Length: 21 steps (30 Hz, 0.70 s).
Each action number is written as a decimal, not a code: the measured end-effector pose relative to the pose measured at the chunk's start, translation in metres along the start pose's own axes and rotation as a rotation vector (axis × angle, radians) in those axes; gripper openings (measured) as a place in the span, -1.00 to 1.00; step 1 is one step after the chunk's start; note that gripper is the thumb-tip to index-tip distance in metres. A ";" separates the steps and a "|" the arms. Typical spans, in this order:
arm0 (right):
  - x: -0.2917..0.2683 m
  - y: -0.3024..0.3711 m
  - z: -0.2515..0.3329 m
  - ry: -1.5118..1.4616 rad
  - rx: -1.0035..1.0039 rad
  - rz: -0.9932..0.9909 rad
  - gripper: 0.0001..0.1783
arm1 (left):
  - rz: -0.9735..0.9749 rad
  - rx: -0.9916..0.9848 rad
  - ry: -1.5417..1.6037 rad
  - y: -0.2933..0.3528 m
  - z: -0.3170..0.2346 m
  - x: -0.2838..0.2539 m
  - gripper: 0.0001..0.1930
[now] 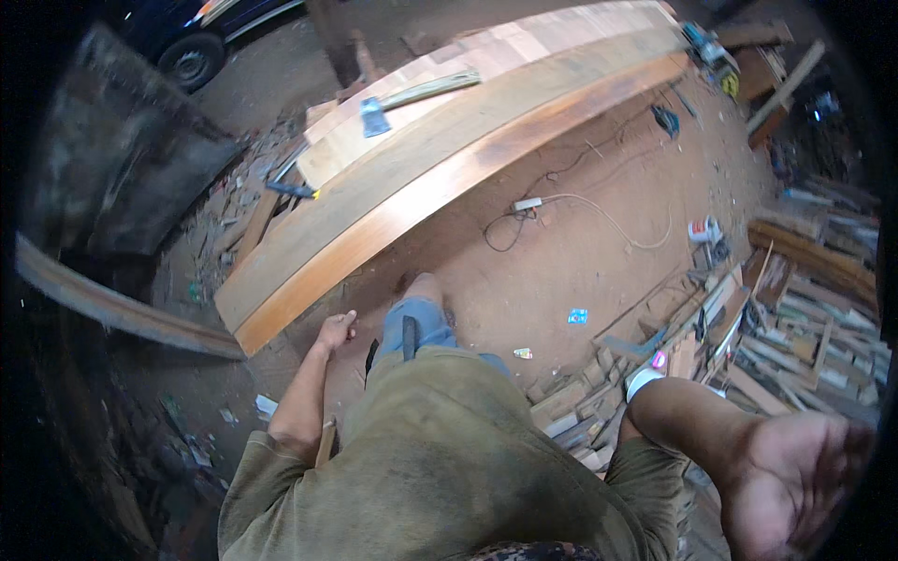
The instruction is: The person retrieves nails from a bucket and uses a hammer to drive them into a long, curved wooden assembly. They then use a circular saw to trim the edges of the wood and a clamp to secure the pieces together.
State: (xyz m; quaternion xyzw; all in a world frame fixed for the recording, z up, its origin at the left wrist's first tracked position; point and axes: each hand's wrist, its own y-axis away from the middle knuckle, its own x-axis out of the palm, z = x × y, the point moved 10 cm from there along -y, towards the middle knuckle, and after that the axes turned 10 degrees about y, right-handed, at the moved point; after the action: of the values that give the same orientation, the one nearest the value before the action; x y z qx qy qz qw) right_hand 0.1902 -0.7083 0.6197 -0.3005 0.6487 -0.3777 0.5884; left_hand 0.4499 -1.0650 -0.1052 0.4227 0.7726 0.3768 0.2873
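Closest to the camera, at lower right, the right hand [795,481] shows its bare palm, its fingers slack and shadowed, with nothing seen in its grasp. Beside the olive cloth shirt [426,430], the left hand [337,331] is loosely curled near the blue shorts [416,321]; whether it grips something small cannot be told. The hands are well apart, and neither touches the beam [412,192], which lies just beyond the left one, slanting up to the right.

Judging by its surfaces, work on the beam seems partway: its near face is smooth, warm orange and faintly glossy, so probably dressed, while the top looks duller and may be left to do. The beam is long and straight-sided, though the lens bows it. To its right, splintery scraps [561,402] litter dusty brown soil [599,252], where a white plastic socket [528,203] trails cable. Past the beam's top, an axe [421,91] with steel head and wooden handle rests on pale boards [552,42]. A teal power tool [706,47] sits at the far end.
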 end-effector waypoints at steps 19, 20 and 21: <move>-0.019 0.000 -0.346 0.272 0.251 0.565 -0.74 | -0.521 0.657 -0.493 -0.266 -0.549 0.140 -0.49; -0.023 -0.001 -0.360 0.275 0.260 0.569 -0.74 | -0.544 0.627 -0.513 -0.270 -0.546 0.138 -0.50; -0.026 -0.001 -0.375 0.285 0.272 0.565 -0.74 | -0.537 0.619 -0.435 -0.271 -0.546 0.138 -0.51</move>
State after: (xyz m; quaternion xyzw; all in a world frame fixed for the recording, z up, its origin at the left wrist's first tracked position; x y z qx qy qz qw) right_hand -0.1776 -0.6361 0.6431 0.0279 0.7257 -0.3210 0.6079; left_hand -0.1502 -1.2269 -0.0452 0.3426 0.8526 -0.0565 0.3905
